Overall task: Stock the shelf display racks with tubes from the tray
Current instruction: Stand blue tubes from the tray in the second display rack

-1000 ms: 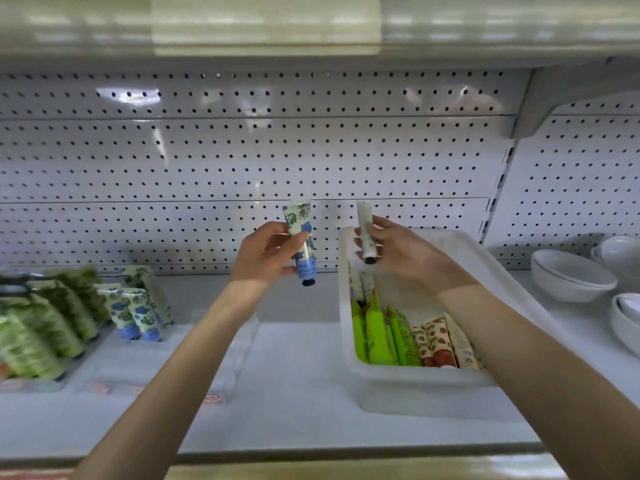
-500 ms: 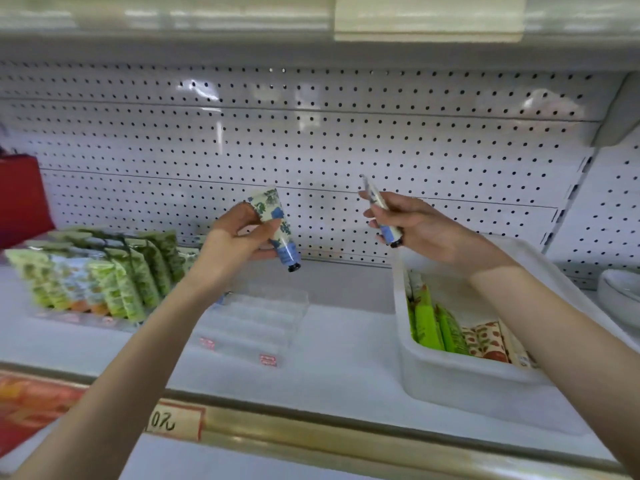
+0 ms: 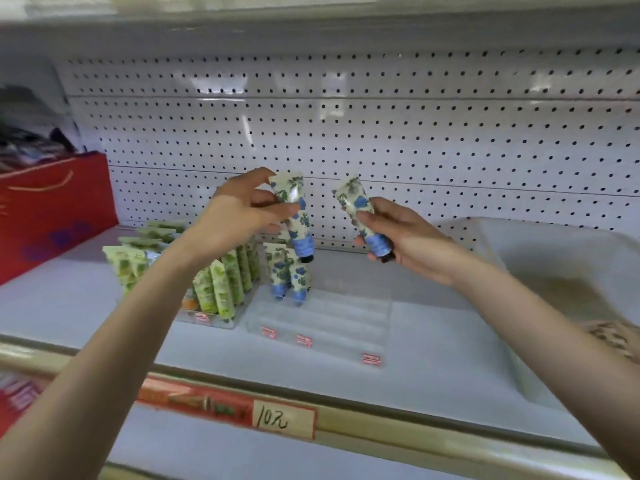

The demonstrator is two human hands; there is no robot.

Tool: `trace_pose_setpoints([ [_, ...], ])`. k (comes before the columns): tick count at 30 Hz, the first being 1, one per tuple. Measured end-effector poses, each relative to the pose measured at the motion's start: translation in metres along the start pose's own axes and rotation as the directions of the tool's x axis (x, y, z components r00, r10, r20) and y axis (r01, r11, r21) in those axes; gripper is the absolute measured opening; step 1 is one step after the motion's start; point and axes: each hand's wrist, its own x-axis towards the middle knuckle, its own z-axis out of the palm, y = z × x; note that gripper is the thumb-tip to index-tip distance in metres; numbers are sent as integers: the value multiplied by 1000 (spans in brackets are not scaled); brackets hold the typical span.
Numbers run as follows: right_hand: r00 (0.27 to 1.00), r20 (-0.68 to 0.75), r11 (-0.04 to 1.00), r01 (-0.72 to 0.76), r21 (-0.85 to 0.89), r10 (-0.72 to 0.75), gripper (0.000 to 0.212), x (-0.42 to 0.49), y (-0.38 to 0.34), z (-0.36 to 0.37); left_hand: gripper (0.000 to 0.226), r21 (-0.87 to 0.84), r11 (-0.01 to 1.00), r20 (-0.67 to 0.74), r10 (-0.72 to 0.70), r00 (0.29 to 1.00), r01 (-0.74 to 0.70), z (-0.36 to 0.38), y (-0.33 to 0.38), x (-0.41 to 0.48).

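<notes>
My left hand (image 3: 239,216) pinches a blue-flowered tube (image 3: 294,216), cap down, above the clear display rack (image 3: 322,317). My right hand (image 3: 405,237) grips a second blue-flowered tube (image 3: 360,216) just to the right, also cap down, over the rack's back. Two matching tubes (image 3: 289,275) stand in the rack's back left corner. The white tray (image 3: 554,271) sits at the right edge, with a few patterned tubes (image 3: 613,337) showing behind my right forearm.
A second rack full of green-patterned tubes (image 3: 221,282) stands left of the clear rack. A red box (image 3: 52,209) sits at the far left. The pegboard back wall (image 3: 381,133) is close behind. A price strip (image 3: 284,417) runs along the shelf's front edge.
The view has swung left, away from the tray. Both hands moved from over the tray to above the clear rack, each carrying its tube. The right hand's tube now faces me.
</notes>
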Motion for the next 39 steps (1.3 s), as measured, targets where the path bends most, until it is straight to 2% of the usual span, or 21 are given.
trace_pose_setpoints([
  [2,999,-24,998,20,-59,-22,7,4,11,14,58,147,989,71,-28,997,17,-13,-5,3],
  [4,995,-83,990,44,-137,-56,5,7,21,28,46,289,957,164,-17,986,-32,-24,-10,6],
  [7,976,-200,989,62,-132,-88,8,11,35,51,35,400,912,273,-22,962,-93,-36,-16,11],
  [9,960,-266,992,63,-110,-90,17,14,43,65,29,503,852,321,-28,947,-146,-42,-20,15],
  [11,947,-307,992,61,-114,-94,14,18,50,77,25,573,789,385,-21,923,-221,-44,-23,19],
  [15,912,-400,994,58,-92,-90,12,26,62,99,31,589,761,475,-56,878,-270,-43,-32,29],
  [17,907,-416,998,52,-44,-66,14,27,66,106,31,636,708,493,-66,867,-307,-41,-34,31],
  [20,898,-431,992,36,-121,-85,16,29,73,111,32,711,604,494,-62,867,-361,-40,-40,36],
  [22,892,-443,988,22,-154,-89,17,29,78,113,30,728,574,498,-66,864,-376,-38,-45,38],
  [29,867,-485,969,-10,-248,-115,23,31,87,117,27,734,519,552,-79,830,-438,-33,-58,44],
  [39,881,-457,949,-29,-314,-125,24,32,95,126,27,721,482,591,-53,805,-498,-31,-75,45],
])
